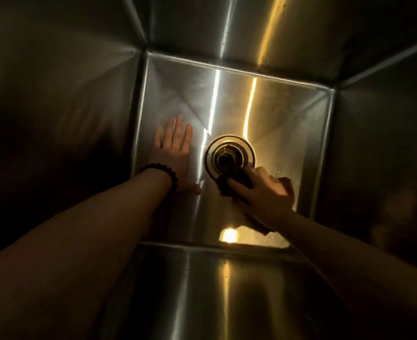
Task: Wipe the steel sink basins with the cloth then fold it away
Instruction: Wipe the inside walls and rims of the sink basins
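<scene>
Cloth (236, 184) bunched in the right hand (263, 192) at the near edge of the drain (229, 155), deep in the steel sink basin (173, 94)

Dark and crumpled, the cloth is pressed to the basin floor, touching the drain's ring on its near right side; the right hand's grip is closed around it, fingers curled over the top. Just left of the drain, the left hand (175, 150) lies flat on the floor, palm down, grip open and holding nothing, with a dark beaded bracelet (160, 174) on its wrist. Both bare forearms reach down between the steep, dim walls, and bright streaks of light cross the floor
</scene>
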The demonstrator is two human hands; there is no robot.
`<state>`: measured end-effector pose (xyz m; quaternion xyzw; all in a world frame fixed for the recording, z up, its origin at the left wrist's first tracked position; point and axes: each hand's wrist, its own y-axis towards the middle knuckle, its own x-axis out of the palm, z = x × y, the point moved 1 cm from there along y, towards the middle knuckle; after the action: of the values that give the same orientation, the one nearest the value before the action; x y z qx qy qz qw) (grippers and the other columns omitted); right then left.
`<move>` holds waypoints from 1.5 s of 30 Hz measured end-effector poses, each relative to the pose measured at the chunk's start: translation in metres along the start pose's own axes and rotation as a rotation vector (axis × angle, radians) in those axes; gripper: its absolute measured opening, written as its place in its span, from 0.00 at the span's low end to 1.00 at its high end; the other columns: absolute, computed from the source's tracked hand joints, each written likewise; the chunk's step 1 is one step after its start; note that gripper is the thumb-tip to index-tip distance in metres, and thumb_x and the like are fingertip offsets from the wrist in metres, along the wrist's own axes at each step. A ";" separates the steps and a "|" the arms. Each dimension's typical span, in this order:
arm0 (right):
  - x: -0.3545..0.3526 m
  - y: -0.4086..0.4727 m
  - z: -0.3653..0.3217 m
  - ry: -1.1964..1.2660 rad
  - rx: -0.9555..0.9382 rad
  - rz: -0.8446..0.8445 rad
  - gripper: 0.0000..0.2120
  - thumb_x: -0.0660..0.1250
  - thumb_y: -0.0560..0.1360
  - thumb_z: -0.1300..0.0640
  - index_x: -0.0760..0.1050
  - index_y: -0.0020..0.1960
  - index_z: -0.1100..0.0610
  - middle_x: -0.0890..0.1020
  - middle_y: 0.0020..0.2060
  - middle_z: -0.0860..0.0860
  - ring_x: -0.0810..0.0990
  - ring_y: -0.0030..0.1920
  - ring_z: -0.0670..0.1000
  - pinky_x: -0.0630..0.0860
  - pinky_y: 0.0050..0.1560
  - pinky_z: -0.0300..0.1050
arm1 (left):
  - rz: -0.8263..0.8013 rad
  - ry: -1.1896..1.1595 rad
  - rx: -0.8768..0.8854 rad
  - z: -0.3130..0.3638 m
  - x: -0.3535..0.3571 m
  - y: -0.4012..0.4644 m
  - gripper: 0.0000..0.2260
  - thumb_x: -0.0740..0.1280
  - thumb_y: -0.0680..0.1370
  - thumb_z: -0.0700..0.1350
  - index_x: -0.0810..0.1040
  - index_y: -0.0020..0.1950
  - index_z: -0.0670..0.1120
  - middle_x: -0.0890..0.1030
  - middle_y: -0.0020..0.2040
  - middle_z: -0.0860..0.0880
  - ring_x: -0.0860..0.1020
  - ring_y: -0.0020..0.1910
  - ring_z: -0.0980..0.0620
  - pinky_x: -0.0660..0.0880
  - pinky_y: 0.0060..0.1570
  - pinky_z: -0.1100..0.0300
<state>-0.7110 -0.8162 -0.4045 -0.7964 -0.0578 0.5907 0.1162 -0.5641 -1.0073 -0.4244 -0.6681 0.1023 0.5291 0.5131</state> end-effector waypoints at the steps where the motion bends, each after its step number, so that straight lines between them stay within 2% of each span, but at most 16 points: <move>1: -0.006 0.001 0.014 -0.003 0.148 -0.043 0.29 0.69 0.71 0.45 0.64 0.68 0.45 0.63 0.63 0.55 0.66 0.60 0.59 0.75 0.51 0.55 | -0.004 0.014 -0.006 0.000 -0.001 0.000 0.67 0.66 0.56 0.76 0.35 0.76 0.40 0.36 0.76 0.35 0.37 0.75 0.37 0.36 0.70 0.39; 5: -0.019 0.055 0.028 -0.003 0.513 0.048 0.26 0.63 0.75 0.47 0.62 0.71 0.48 0.66 0.64 0.60 0.65 0.63 0.61 0.75 0.51 0.55 | -0.006 0.028 -0.018 0.003 -0.003 -0.003 0.66 0.67 0.57 0.75 0.35 0.76 0.40 0.35 0.76 0.35 0.36 0.75 0.37 0.36 0.70 0.39; 8: -0.014 0.089 -0.013 0.016 0.308 0.169 0.21 0.62 0.73 0.49 0.70 0.65 0.49 0.73 0.59 0.60 0.72 0.56 0.61 0.75 0.46 0.51 | 0.000 0.010 -0.022 0.003 -0.002 -0.002 0.64 0.66 0.59 0.75 0.35 0.76 0.40 0.36 0.76 0.36 0.37 0.75 0.37 0.37 0.71 0.39; 10: -0.001 0.078 -0.037 0.027 0.096 0.063 0.20 0.62 0.73 0.47 0.70 0.64 0.46 0.73 0.59 0.58 0.73 0.54 0.60 0.75 0.44 0.50 | 0.012 -0.011 -0.025 0.003 0.000 0.000 0.60 0.65 0.63 0.73 0.36 0.76 0.40 0.37 0.76 0.35 0.37 0.75 0.37 0.39 0.72 0.39; 13: 0.006 0.025 -0.033 0.081 -0.136 -0.002 0.20 0.65 0.75 0.48 0.71 0.66 0.48 0.68 0.61 0.56 0.70 0.56 0.54 0.74 0.54 0.42 | 0.025 -0.007 -0.019 0.002 0.000 0.000 0.61 0.66 0.61 0.74 0.38 0.77 0.40 0.39 0.76 0.35 0.39 0.76 0.36 0.41 0.73 0.38; 15: -0.007 -0.003 -0.010 0.151 -0.015 0.039 0.17 0.66 0.74 0.50 0.75 0.63 0.50 0.69 0.60 0.55 0.69 0.57 0.53 0.68 0.54 0.34 | 0.009 0.003 -0.018 0.002 -0.002 -0.002 0.65 0.66 0.57 0.76 0.37 0.77 0.40 0.37 0.76 0.36 0.38 0.75 0.37 0.39 0.72 0.39; 18: -0.016 0.006 0.032 0.008 0.423 -0.050 0.26 0.64 0.75 0.48 0.62 0.72 0.45 0.63 0.67 0.60 0.64 0.65 0.60 0.74 0.56 0.52 | 0.008 0.020 -0.022 0.002 -0.002 -0.003 0.66 0.67 0.56 0.76 0.37 0.76 0.40 0.37 0.76 0.36 0.38 0.75 0.37 0.39 0.71 0.40; 20: -0.022 0.041 0.034 -0.005 0.549 0.011 0.27 0.62 0.76 0.48 0.59 0.73 0.47 0.62 0.67 0.61 0.62 0.67 0.61 0.72 0.56 0.55 | 0.024 0.032 -0.021 0.002 -0.001 -0.002 0.67 0.67 0.55 0.77 0.37 0.77 0.40 0.38 0.76 0.35 0.39 0.75 0.36 0.39 0.71 0.39; 23: -0.016 0.081 -0.006 0.024 0.355 0.087 0.23 0.62 0.73 0.51 0.67 0.68 0.49 0.69 0.61 0.61 0.69 0.60 0.61 0.74 0.49 0.52 | 0.018 0.020 -0.026 0.002 0.002 0.000 0.67 0.67 0.56 0.76 0.37 0.76 0.39 0.38 0.76 0.34 0.39 0.75 0.36 0.39 0.71 0.39; 26: -0.002 0.058 -0.039 0.027 0.068 0.015 0.22 0.64 0.72 0.47 0.68 0.65 0.47 0.73 0.57 0.59 0.73 0.53 0.60 0.76 0.40 0.51 | 0.037 0.011 -0.030 0.003 0.003 0.001 0.63 0.67 0.59 0.74 0.38 0.76 0.39 0.39 0.76 0.34 0.39 0.75 0.36 0.40 0.71 0.39; 28: 0.002 0.019 -0.030 0.045 -0.029 -0.044 0.24 0.67 0.72 0.46 0.67 0.67 0.46 0.72 0.60 0.57 0.72 0.55 0.57 0.77 0.44 0.51 | 0.034 0.033 -0.032 0.003 0.001 0.000 0.65 0.67 0.58 0.75 0.38 0.76 0.39 0.39 0.76 0.34 0.39 0.75 0.36 0.40 0.71 0.38; 31: -0.011 -0.020 0.010 0.096 0.199 -0.111 0.25 0.59 0.75 0.41 0.59 0.70 0.42 0.67 0.65 0.58 0.68 0.63 0.59 0.75 0.55 0.55 | 0.010 0.054 -0.036 0.003 0.000 -0.002 0.67 0.67 0.55 0.76 0.37 0.76 0.39 0.38 0.76 0.34 0.39 0.75 0.36 0.39 0.71 0.38; 35: -0.020 0.037 0.039 -0.023 0.551 0.041 0.27 0.62 0.76 0.48 0.59 0.72 0.46 0.64 0.66 0.61 0.65 0.65 0.62 0.73 0.56 0.56 | -0.008 0.054 -0.033 0.004 -0.002 -0.001 0.68 0.67 0.55 0.76 0.35 0.76 0.40 0.37 0.76 0.35 0.38 0.75 0.36 0.41 0.71 0.38; 39: -0.005 0.084 -0.022 0.043 0.233 0.066 0.23 0.61 0.73 0.48 0.68 0.67 0.47 0.71 0.59 0.59 0.72 0.56 0.62 0.75 0.45 0.52 | -0.014 0.041 -0.049 0.006 -0.002 0.000 0.65 0.68 0.58 0.74 0.35 0.76 0.40 0.37 0.76 0.35 0.38 0.75 0.36 0.40 0.71 0.37; 42: 0.007 0.040 -0.032 0.000 -0.068 -0.082 0.24 0.61 0.74 0.44 0.62 0.68 0.45 0.71 0.59 0.60 0.74 0.54 0.61 0.76 0.43 0.53 | -0.021 0.022 -0.045 0.006 -0.003 -0.001 0.63 0.68 0.60 0.73 0.34 0.75 0.39 0.36 0.76 0.35 0.37 0.75 0.36 0.41 0.72 0.37; 45: -0.011 0.003 0.014 0.042 0.047 -0.089 0.23 0.63 0.75 0.46 0.60 0.67 0.42 0.70 0.62 0.59 0.71 0.58 0.60 0.72 0.48 0.50 | -0.055 0.056 -0.043 0.007 -0.007 -0.003 0.68 0.68 0.55 0.75 0.33 0.75 0.39 0.35 0.75 0.35 0.36 0.75 0.36 0.39 0.71 0.39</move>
<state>-0.7281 -0.8196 -0.3985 -0.8024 -0.0769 0.5691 0.1623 -0.5691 -1.0034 -0.4161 -0.6959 0.0869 0.4982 0.5099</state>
